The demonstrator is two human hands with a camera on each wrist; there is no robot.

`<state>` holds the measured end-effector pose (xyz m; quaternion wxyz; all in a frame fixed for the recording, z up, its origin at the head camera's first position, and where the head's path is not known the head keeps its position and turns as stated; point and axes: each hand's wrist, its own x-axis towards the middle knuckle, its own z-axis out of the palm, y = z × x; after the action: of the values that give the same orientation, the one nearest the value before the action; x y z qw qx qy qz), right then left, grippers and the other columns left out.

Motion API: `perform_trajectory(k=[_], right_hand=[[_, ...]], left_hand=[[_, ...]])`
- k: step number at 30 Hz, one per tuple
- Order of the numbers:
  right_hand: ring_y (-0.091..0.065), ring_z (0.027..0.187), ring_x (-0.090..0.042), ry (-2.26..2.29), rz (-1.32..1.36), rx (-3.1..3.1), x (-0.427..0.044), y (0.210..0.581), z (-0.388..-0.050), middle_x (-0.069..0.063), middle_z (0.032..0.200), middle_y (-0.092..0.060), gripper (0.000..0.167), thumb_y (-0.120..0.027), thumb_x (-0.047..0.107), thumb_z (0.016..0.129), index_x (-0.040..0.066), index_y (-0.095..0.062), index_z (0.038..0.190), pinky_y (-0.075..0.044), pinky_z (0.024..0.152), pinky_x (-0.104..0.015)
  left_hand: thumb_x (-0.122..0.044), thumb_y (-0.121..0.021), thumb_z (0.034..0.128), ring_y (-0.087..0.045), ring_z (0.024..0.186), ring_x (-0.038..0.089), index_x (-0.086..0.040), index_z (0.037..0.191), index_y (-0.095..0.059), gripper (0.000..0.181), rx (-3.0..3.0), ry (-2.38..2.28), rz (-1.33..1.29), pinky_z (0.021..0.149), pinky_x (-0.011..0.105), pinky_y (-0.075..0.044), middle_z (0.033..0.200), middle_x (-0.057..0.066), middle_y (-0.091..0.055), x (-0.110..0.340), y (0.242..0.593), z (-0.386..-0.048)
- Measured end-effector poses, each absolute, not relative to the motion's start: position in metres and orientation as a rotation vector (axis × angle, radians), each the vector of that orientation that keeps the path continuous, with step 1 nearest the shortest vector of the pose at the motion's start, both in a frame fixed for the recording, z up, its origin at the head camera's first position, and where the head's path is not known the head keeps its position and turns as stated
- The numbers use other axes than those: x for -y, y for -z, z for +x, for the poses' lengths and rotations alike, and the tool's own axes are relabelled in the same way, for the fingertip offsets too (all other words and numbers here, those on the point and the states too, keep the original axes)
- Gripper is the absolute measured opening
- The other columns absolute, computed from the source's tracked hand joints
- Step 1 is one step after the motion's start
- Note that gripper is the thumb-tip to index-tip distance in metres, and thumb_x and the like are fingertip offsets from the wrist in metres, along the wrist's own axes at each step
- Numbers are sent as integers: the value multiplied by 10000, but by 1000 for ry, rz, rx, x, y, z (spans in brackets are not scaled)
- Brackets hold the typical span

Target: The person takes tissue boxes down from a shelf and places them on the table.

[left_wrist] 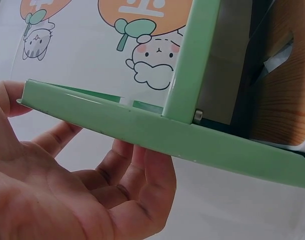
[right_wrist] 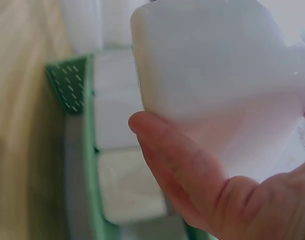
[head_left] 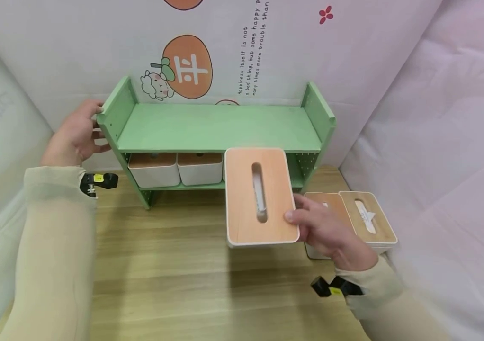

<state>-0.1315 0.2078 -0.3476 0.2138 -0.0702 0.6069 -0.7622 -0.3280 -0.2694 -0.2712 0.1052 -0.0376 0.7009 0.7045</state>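
Observation:
My right hand (head_left: 325, 227) grips a white tissue box (head_left: 242, 199) by its lower right corner, thumb on the wood-look lid. The box hangs in front of the green shelf (head_left: 220, 125), its slotted lid facing the head camera. In the right wrist view, fingers (right_wrist: 177, 160) lie against the white box body (right_wrist: 212, 60). At far left, my left hand (head_left: 81, 130) holds the shelf's side panel. The left wrist view shows the thumb at the panel's end and curled fingers (left_wrist: 152, 175) along its edge.
Similar tissue boxes (head_left: 154, 173) stand side by side on the lower tier; the held box hides part of that tier. Two more, a left box (head_left: 329, 201) and a right box (head_left: 380, 220), sit on the wood-grain floor (head_left: 161, 284) at right. White printed sheets (head_left: 451, 156) enclose the space.

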Motion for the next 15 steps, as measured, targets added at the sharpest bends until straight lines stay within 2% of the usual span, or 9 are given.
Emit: perform_trajectory(k=[9, 15], right_hand=[[-693, 940, -313, 1962, -73, -1633, -166, 398, -126, -237, 1168, -591, 785, -666, 113, 880, -100, -217, 1487, -571, 770, -431], [-696, 918, -297, 1901, 42, -1646, -148, 434, -133, -209, 1100, -661, 802, -695, 124, 861, -52, -239, 1496, -568, 749, -420]], left_hand=[[-393, -396, 1061, -479, 991, 235, -285, 1328, -451, 293, -2076, -2076, -100, 921, 509, -345, 1208, 47, -422, 273, 272, -325], [-392, -408, 1059, -469, 1016, 244, -281, 1351, -447, 315, -2067, -2072, -116, 923, 507, -346, 1215, 45, -425, 272, 272, -326]])
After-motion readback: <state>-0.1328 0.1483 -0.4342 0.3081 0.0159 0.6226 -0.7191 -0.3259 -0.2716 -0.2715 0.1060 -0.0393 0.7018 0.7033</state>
